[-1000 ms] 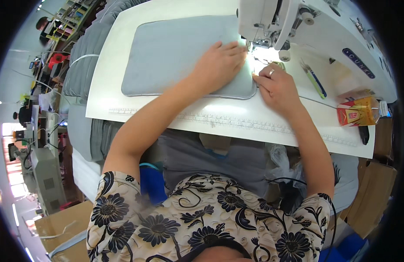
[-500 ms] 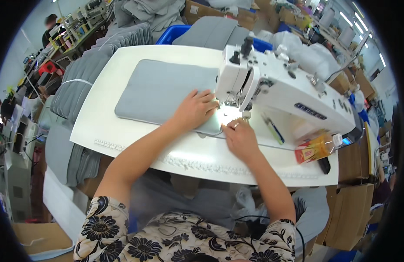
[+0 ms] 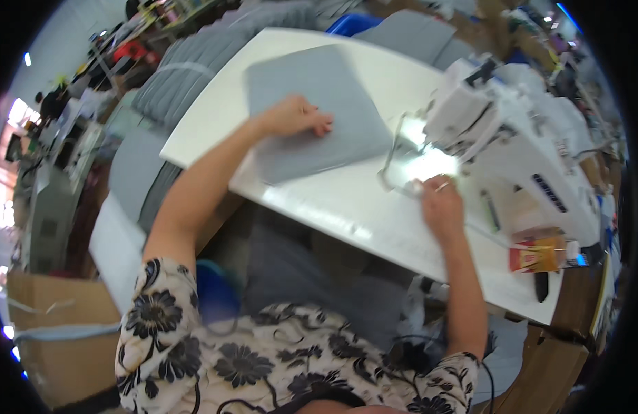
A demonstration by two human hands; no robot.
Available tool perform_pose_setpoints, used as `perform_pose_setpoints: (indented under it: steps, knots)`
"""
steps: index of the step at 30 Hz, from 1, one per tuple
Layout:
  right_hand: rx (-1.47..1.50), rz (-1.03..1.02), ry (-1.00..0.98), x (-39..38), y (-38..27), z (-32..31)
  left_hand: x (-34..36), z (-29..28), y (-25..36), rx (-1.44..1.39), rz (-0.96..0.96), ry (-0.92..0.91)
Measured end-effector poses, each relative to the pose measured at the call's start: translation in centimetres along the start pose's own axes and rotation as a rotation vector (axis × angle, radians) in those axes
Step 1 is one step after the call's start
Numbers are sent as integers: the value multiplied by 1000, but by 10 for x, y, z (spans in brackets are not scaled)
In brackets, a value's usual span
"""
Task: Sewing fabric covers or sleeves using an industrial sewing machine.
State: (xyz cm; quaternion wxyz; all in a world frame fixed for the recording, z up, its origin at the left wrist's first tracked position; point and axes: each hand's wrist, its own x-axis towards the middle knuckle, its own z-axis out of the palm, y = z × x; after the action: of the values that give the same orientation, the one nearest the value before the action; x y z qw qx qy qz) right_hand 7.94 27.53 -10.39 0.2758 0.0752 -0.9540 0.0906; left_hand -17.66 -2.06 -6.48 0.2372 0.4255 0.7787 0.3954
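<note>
A flat grey fabric panel (image 3: 353, 127) with rounded corners lies turned at an angle on the white sewing table, blurred by motion. My left hand (image 3: 295, 116) is above the panel's middle, fingers curled in, with no cloth visible between them. At the front of the white sewing machine (image 3: 526, 131), my right hand (image 3: 443, 203) rests near the lit needle area, fingers drawn together. Something small and pale shows at its fingertips, too blurred to name. A gap of table separates the panel from the machine's needle.
A pen (image 3: 490, 210), a bottle of orange drink (image 3: 540, 255) and a black object (image 3: 542, 286) lie right of my right hand. Stacked grey panels (image 3: 177, 86) stand beyond the table's left edge. A cardboard box (image 3: 56, 359) is at the lower left.
The grey panel has come away from the needle and swung round to the left. My left hand has curled its fingers; my right stays by the machine. The whole view has shifted.
</note>
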Motion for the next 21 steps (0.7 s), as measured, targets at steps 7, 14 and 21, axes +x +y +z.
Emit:
perform_pose_setpoints:
  steps: [7,14,21]
  knots:
    - [96,-45,-27,8,3,-4,-63,2,18,678,55,159]
    - [148,-24,15,4,2,-2,-54,64,25,854,215,335]
    - [217,-120,8,3,-2,-4,-51,82,76,1078,-79,340]
